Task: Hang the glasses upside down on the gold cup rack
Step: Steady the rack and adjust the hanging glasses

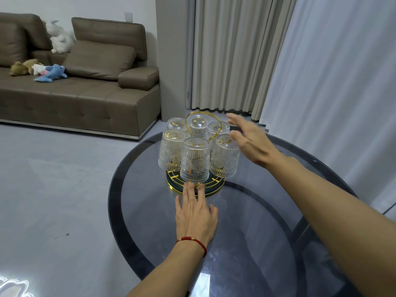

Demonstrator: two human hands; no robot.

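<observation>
Round dark glass table (267,211), smoky and see-through, with a darker ring near its rim. Near its far side, gold cup rack (194,187): round gold-edged base with a dark green tray and gold wire spokes, plus a tall gold loop handle (200,123) rising at the middle. Six ribbed clear glasses on the rack, all upside down, bases up: front glass (195,160) nearest the camera, left glass (171,152) and right glass (225,157) flanking it, three more behind at far left (176,124), centre (198,125) and far right (218,128), around the handle. No glass left on the tabletop. Left hand (196,213) flat, palm down on the table, fingers slightly spread, fingertips (189,187) touching the near rim of the rack base just below the front glass; holding nothing. Red cord bracelet (192,241) with small gold beads on that wrist. Right hand (249,140) raised in the air just right of the rack, open, fingers loosely apart and slightly blurred, close beside the right glass and the far right one; contact with either cannot be told; gripping nothing. Beyond, brown sofa (85,93) against the wall with soft toys on it, a white plush rabbit (59,37) on the backrest and a blue one (53,73) on the seat. Beige curtains (231,54) and pale sheer drapes (334,71) at right, grey floor (53,179) below.
</observation>
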